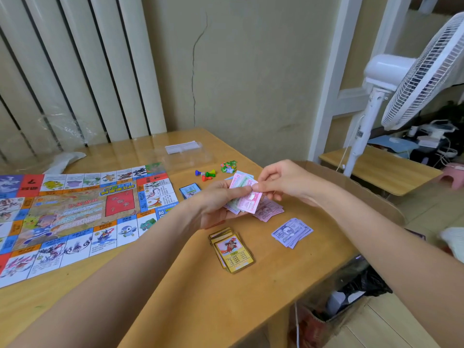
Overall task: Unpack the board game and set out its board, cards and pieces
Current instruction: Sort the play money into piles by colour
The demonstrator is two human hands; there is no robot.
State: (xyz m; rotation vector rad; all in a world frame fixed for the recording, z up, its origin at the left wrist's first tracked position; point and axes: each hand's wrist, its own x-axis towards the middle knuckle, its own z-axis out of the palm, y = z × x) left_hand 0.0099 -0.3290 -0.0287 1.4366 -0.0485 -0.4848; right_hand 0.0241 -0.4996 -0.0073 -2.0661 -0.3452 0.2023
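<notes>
The colourful game board [75,217] lies unfolded on the left of the wooden table [251,297]. My left hand [216,204] holds a fan of play-money notes [247,197], pink ones on top. My right hand [281,182] pinches the top pink note at its edge. Under the hands lies a pile of mauve notes [270,209]. A stack of purple notes [292,232] and a stack of gold-framed cards [232,249] lie nearer me. Beyond the hands sit a blue card deck [189,190], coloured pawns [206,174] with a die, and small green tokens [228,167].
A clear plastic tray [185,153] with white paper lies at the table's far side. A cardboard box flap [351,192] stands along the table's right edge. A white standing fan [401,84] is at the right. A radiator [75,71] backs the table.
</notes>
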